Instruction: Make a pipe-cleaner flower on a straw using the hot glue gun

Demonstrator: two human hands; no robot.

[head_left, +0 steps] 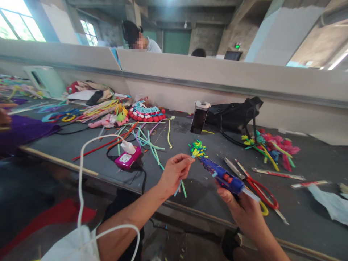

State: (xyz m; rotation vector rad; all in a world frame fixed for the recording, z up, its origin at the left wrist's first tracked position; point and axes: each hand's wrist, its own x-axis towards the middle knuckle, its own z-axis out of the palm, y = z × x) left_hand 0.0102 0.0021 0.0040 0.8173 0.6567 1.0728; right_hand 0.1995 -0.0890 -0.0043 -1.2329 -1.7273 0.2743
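Between the thumb and fingers of the left hand (176, 173), a small tuft of yellow, green and blue fuzzy strips (198, 148) is pinched just below its head, the grip being drawn nearly together; the tuft is held above the dark grey counter (201, 199). Pale green fuzzy stems (183, 189) are seen below that hand. By the right hand (244, 212), a dark blue glue gun (224, 175) is held, the grip being curled around its handle and the nozzle pointed at the base of the tuft; whether contact is made cannot be told. Beside the gun, red-handled metal scissors (261, 192) are laid on the counter, with a pink and teal fuzzy bundle (285, 148) placed beyond them. To the left, a white plug (128, 147) is seated in a magenta power block (127, 159).
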